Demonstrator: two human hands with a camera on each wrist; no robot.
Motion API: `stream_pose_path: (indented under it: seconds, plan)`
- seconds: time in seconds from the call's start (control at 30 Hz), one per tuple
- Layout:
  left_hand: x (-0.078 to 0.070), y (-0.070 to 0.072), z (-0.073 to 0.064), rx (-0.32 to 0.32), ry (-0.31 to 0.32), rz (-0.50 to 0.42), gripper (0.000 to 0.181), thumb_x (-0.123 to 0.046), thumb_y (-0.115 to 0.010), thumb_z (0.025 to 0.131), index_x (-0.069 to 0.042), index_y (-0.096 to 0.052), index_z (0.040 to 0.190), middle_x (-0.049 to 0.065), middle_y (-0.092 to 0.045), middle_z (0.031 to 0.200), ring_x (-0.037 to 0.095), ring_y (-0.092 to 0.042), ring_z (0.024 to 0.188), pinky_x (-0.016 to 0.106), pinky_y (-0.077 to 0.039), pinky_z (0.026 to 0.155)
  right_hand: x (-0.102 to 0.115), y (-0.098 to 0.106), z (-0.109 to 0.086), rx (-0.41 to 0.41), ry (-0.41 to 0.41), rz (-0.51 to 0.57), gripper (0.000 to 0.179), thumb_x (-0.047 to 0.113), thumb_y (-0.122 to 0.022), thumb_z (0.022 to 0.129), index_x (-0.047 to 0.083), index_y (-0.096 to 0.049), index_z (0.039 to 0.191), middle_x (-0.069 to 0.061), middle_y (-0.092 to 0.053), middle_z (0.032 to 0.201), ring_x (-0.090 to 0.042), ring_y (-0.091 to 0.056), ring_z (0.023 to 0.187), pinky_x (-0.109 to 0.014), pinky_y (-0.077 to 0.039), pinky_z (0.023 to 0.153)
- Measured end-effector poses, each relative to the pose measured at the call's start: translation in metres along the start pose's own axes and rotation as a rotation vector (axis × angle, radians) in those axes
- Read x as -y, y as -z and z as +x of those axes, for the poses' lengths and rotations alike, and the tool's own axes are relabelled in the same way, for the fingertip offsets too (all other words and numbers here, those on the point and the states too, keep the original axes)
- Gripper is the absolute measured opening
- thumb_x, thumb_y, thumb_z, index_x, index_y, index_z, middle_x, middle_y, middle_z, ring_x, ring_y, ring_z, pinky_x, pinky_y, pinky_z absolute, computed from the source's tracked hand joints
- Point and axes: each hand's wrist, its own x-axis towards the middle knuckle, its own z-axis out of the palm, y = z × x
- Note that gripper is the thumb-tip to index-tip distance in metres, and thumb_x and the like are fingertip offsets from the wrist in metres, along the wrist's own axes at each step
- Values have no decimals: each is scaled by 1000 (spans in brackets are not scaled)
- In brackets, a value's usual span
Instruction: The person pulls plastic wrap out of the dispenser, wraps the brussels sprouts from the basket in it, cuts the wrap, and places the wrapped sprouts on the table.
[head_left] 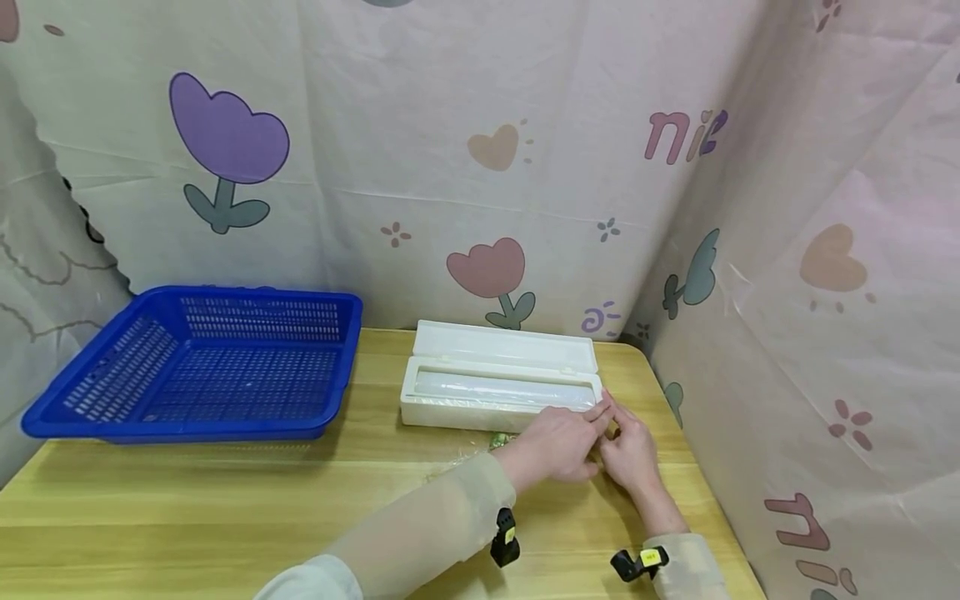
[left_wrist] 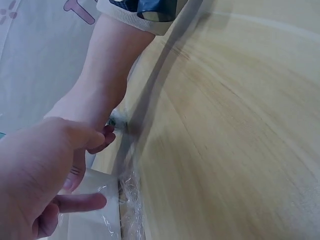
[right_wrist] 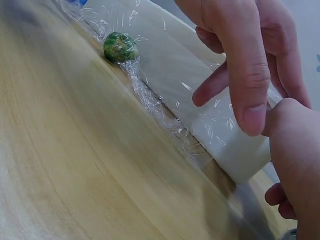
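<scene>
A white cling film dispenser [head_left: 501,414] stands with its lid [head_left: 506,343] raised and a film roll [head_left: 498,387] inside. Clear film [right_wrist: 155,112] drapes over its front and lies crumpled along its base. A small, round green thing [right_wrist: 120,47] sits in that film, on the table before the dispenser. My left hand [head_left: 561,439] reaches across to the dispenser's right front corner, its fingers meeting those of my right hand [head_left: 632,450]. Some right fingers curl below. What either hand pinches is hidden. Beside the right hand shows a second greenish, shiny thing [left_wrist: 117,122], mostly covered.
A blue plastic basket [head_left: 202,435] stands on the left of the wooden table [head_left: 247,508]. Printed cloth [head_left: 375,150] hangs behind the table and along its right side. Both wrists wear black camera mounts [head_left: 505,540].
</scene>
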Motion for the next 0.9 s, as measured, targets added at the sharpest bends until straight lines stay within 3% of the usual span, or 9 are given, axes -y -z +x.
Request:
stream_pose_path:
  seconds: [0.17,0.33,0.47,0.67,0.9]
  plan:
    - [2,-1,-3,7,16,-2,97,-60,-68,95,-17,-24,170,-4,-27,172,7,-51,60,23,-43,54,0,0,-1,3,-1,-24,67,6,-78,87,3,-56,151,-19,-64,143,-19,-58,69,-38,-49,65]
    - [4,-2,-8,14,43,49,96,-60,-68,95,-13,-28,168,-2,-34,169,5,-46,51,23,-41,52,0,1,-1,12,-15,-26,69,19,-81,93,4,-54,154,-23,-64,140,-15,-51,59,-39,-46,62]
    - [5,-1,-11,11,45,95,92,-57,-68,96,-12,-32,167,-3,-38,168,5,-45,50,24,-42,52,0,1,-1,9,-16,-19,70,23,-83,93,4,-53,154,-25,-64,139,-14,-52,61,-40,-48,65]
    - [3,4,-6,-11,24,152,87,-55,-67,97,-12,-35,166,-1,-43,165,6,-45,52,24,-42,51,1,1,-1,8,-20,0,67,16,-81,93,5,-54,153,-24,-64,140,-17,-53,60,-38,-48,62]
    - [-3,5,2,-20,-25,218,83,-49,-65,98,-18,-33,167,-5,-37,168,4,-53,62,24,-45,54,2,1,-1,-16,-15,0,65,-1,-73,83,2,-61,147,-18,-66,141,-23,-64,77,-43,-52,72]
